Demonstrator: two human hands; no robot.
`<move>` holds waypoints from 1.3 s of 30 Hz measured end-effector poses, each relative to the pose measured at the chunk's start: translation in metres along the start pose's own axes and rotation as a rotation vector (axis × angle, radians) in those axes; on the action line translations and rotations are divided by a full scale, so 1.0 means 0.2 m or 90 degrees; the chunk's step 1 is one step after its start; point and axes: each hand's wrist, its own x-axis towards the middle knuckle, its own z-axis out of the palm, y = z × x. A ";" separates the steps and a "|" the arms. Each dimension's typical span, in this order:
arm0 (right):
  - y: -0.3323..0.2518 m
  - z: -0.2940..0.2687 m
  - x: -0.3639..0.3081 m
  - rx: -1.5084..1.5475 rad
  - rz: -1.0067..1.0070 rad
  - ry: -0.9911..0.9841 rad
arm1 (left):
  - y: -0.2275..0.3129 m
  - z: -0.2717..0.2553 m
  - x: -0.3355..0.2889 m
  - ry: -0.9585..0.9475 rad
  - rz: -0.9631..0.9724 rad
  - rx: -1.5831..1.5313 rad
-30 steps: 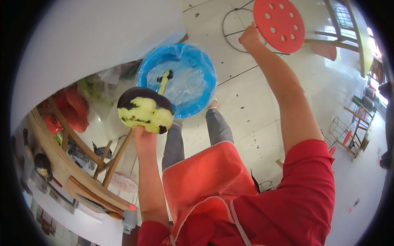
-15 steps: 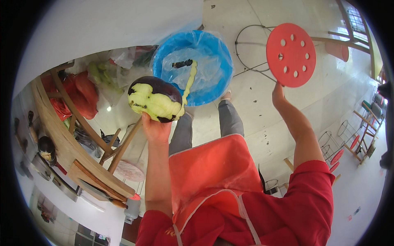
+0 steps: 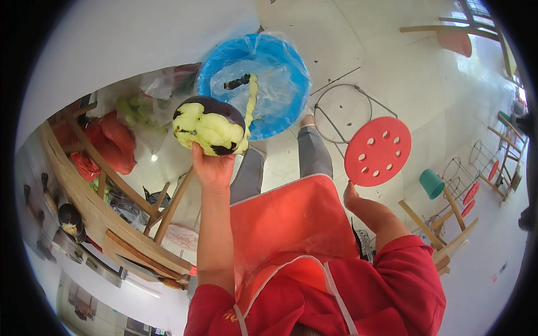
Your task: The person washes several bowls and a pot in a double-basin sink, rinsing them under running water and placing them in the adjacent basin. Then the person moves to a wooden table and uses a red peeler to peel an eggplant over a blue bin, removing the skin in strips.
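Note:
In my raised left hand [image 3: 214,168] I hold a large, partly peeled eggplant [image 3: 210,126], pale green flesh showing between patches of dark purple skin. My fingers are mostly hidden behind it. Beyond it is a blue basin [image 3: 302,75] lined with clear plastic. A pale strip of peel [image 3: 252,101] and a dark piece [image 3: 237,82] show against the lining; whether the strip joins the eggplant I cannot tell. My right hand [image 3: 352,196] grips the edge of a stool [image 3: 370,151] with a round red seat, a ring of holes and thin metal legs.
A wooden table [image 3: 84,185] curves along the left, bearing a knife and a cutting board [image 3: 140,255]. Red bags [image 3: 109,143] lie beneath it. A wooden chair [image 3: 448,235] with a green cup [image 3: 431,183] stands at right. A pink bucket [image 3: 455,42] sits at far right.
My right hand has brought the stool lower and closer to my body, its metal legs swinging nearer. The left hand still holds the eggplant. The view has shifted slightly.

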 end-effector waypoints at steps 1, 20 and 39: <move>-0.01 -0.03 -0.05 0.083 0.036 0.097 | 0.00 0.01 0.00 0.014 -0.008 -0.002; 0.94 -0.24 -0.73 0.744 0.261 0.458 | 0.24 0.14 -0.14 0.008 -0.051 -0.100; 1.40 0.18 -0.60 1.252 0.281 0.262 | 0.01 -0.10 0.13 0.052 0.130 -0.160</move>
